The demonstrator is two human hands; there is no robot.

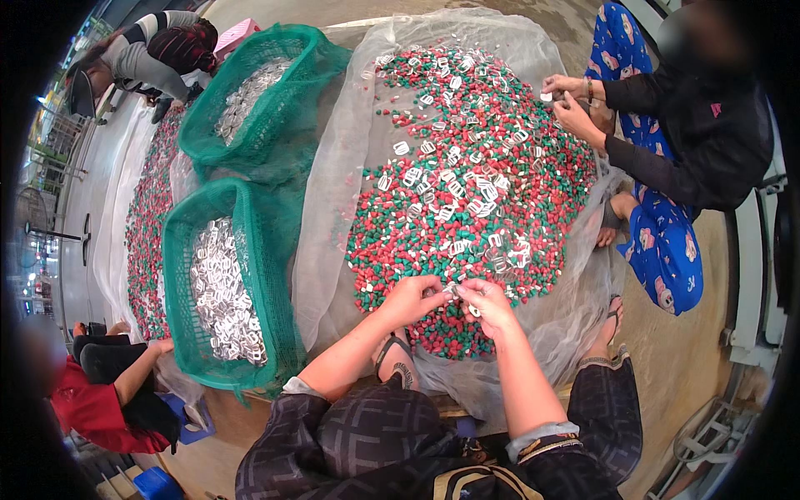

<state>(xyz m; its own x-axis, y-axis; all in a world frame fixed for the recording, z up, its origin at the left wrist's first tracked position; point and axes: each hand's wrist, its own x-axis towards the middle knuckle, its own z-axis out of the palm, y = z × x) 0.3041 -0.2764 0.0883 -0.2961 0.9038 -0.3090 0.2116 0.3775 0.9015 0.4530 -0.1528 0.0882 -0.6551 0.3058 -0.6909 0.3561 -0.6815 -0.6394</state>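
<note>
A big heap of small red and green plastic pieces (467, 192), mixed with several white clips, lies on a sheet of clear netting (333, 217) on the floor. My left hand (412, 298) and my right hand (487, 304) meet at the near edge of the heap. Their fingertips pinch a small white clip (452, 291) between them. A few red and green pieces lie directly under my hands.
Two green mesh baskets (267, 275) (275, 75) filled with white clips stand to my left. A person in a black top sits across at the right, hands (571, 100) on the heap. Other people sit at the far left, beside another strip of pieces (146, 225).
</note>
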